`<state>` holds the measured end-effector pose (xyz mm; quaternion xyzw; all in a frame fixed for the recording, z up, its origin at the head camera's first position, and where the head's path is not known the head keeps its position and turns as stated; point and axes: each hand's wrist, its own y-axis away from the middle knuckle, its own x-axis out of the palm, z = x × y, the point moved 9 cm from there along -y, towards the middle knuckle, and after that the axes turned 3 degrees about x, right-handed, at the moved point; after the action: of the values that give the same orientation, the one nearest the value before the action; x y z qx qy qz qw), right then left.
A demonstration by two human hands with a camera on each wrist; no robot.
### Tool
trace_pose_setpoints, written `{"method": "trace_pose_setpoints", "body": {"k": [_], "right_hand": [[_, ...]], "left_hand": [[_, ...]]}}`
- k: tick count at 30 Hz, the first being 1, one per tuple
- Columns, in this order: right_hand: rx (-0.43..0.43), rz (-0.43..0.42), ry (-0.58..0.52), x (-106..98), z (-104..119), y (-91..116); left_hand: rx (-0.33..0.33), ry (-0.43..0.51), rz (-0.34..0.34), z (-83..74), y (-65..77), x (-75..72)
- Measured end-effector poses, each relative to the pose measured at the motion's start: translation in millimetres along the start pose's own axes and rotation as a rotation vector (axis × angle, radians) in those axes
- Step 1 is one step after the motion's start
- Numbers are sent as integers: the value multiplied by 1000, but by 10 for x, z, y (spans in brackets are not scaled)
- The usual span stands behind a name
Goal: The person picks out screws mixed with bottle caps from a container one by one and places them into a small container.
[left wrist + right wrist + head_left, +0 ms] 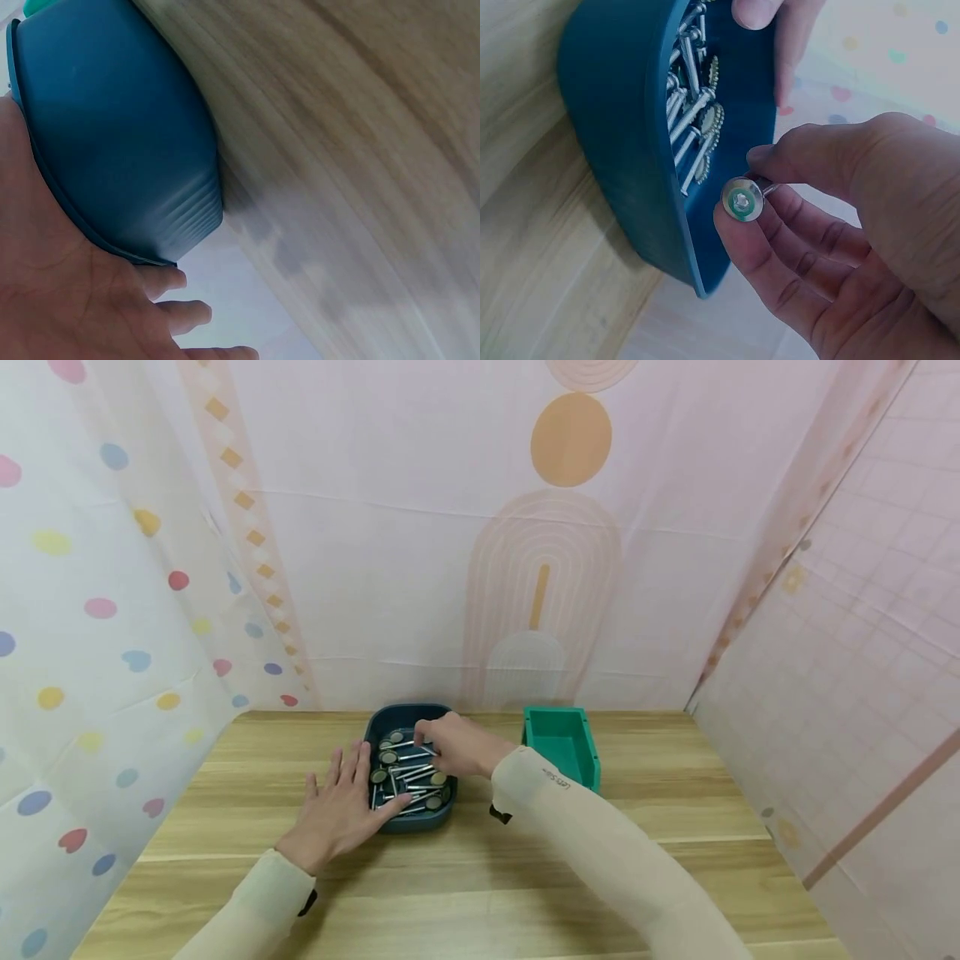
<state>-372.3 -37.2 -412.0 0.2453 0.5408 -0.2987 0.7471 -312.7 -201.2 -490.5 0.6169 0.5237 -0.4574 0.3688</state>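
A dark blue bin [418, 825] holds several shiny metal bolts [692, 115] and ridged-edge round discs [709, 120]. Along the bin's left rim rests my left hand [337, 810], fingers straight and spread, thumb reaching across the front corner. The left wrist view shows its palm against the rim, fingertips past the edge. Over the bin's right side, my right hand [461, 745] pinches a round-headed metal bolt [742, 200] between thumb and fingers. That bolt's head faces the right wrist camera and shows a green ring; its shank is mostly hidden by the fingers.
To the right of the bin stands a green rectangular box [558, 756], partly covered by my right forearm. Both containers stand on a wood-grain table [420, 893], near its back edge. Patterned cloth [390, 585] hangs behind the table and at both sides.
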Motion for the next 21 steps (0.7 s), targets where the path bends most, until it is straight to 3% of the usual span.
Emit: {"method": "trace_pose_setpoints", "body": {"k": [21], "right_hand": [[63,-56,-89,-327,-552,416]], "left_hand": [[15,10,-18,-10,-60,16]]}}
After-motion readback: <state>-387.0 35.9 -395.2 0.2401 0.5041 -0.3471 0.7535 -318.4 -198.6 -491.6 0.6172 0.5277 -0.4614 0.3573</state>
